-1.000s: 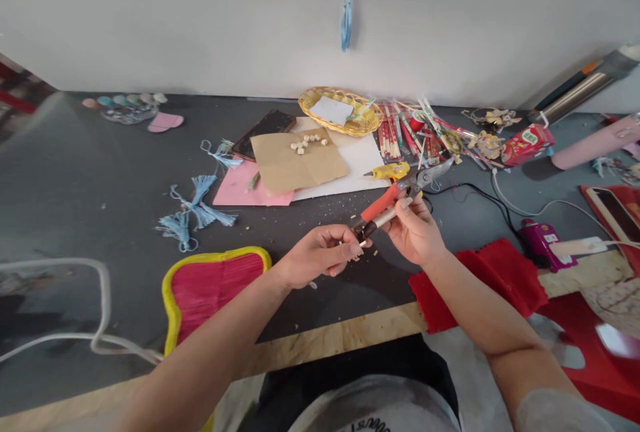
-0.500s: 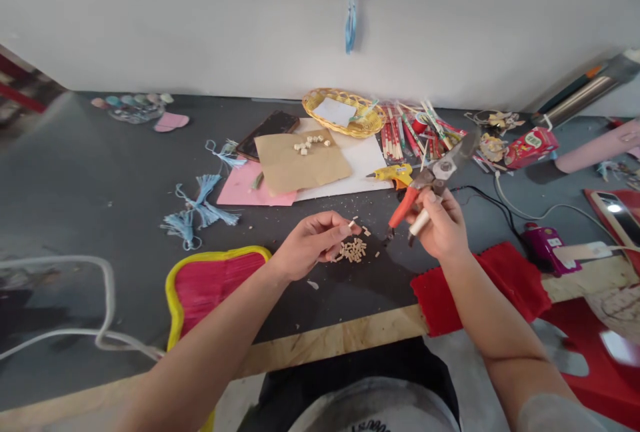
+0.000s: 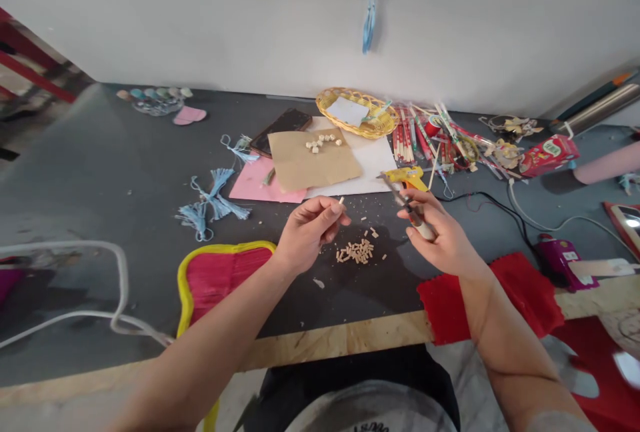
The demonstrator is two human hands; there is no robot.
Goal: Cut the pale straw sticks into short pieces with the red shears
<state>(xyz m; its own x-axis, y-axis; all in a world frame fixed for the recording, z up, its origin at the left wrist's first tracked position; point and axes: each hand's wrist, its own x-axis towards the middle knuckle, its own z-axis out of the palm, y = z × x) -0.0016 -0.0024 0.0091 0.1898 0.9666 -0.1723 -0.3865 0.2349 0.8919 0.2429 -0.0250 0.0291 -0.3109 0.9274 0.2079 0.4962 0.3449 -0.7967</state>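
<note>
My left hand (image 3: pixel 311 232) is closed in a pinch on a short pale wooden stick (image 3: pixel 341 201), whose tip pokes up past the fingers. In my right hand (image 3: pixel 443 235) is a pair of pruning shears (image 3: pixel 399 197), blades pointing up and left toward the glue gun; the pale handle (image 3: pixel 424 229) shows in the palm, and the fingers hide most of the grip. The shears and the stick are apart. Between and below both hands lies a loose pile of small cut wooden pieces (image 3: pixel 356 252) on the dark tabletop, with a few bits scattered around it.
Behind my hands lie brown paper (image 3: pixel 313 169) with small pale beads, a yellow glue gun (image 3: pixel 404 175), a wicker basket (image 3: pixel 334 120) and red-wrapped chopsticks (image 3: pixel 403 139). Blue tassels (image 3: pixel 216 195) and a pink, yellow-edged piece (image 3: pixel 213 275) are at left; red cloth (image 3: pixel 525 289) is at right.
The shears have turned in my right hand, from blades up and right to blades up and left. My left hand has shifted slightly left and up from the pile, still pinching the stick.
</note>
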